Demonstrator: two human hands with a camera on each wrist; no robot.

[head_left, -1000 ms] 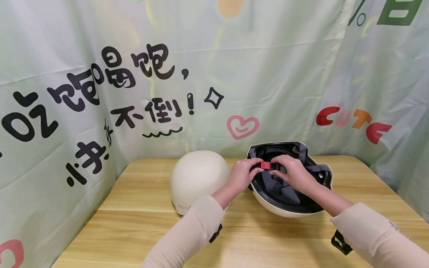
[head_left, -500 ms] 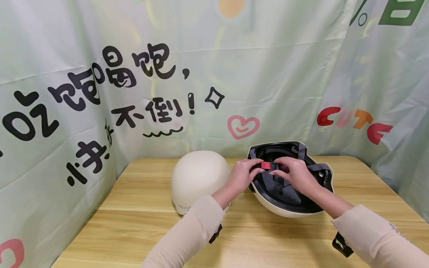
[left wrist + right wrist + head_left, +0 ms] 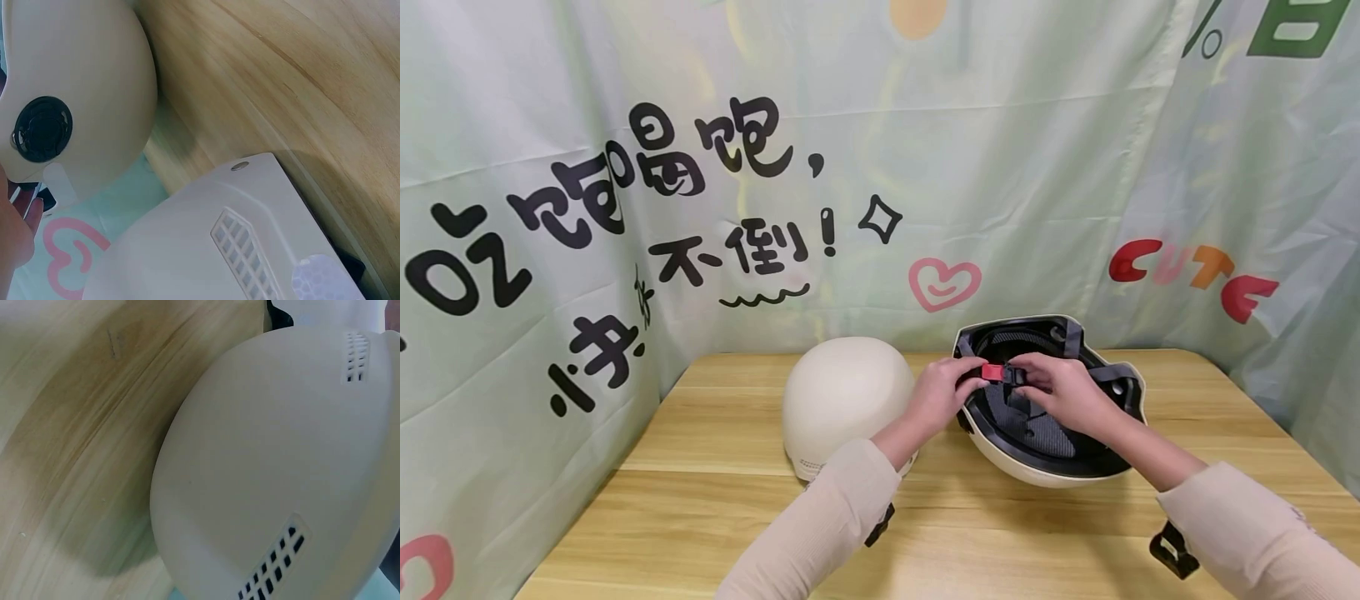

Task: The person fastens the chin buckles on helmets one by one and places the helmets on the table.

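An upturned cream helmet point(image 3: 1037, 478) with a black padded inside lies on the right half of the table. Above its opening, my left hand point(image 3: 934, 398) pinches the red end of a chin strap buckle point(image 3: 992, 372) between thumb and fingers. The buckle's black part sits against the red end, and my right hand point(image 3: 1070, 392) pinches it at its right side. How far the two parts are joined is too small to tell. In the left wrist view, fingers point(image 3: 22, 206) show at the helmet's rim; the right wrist view shows mainly the helmet's vented shell point(image 3: 269, 456).
A second cream helmet point(image 3: 846, 400) stands dome up on the wooden table point(image 3: 715, 500), just left of the upturned one. Black wrist straps hang below both sleeves. A printed curtain point(image 3: 820, 167) closes off the back and sides.
My right hand has shifted slightly right along the buckle, so more of its black part shows between the hands. The left hand and both helmets have stayed nearly still.
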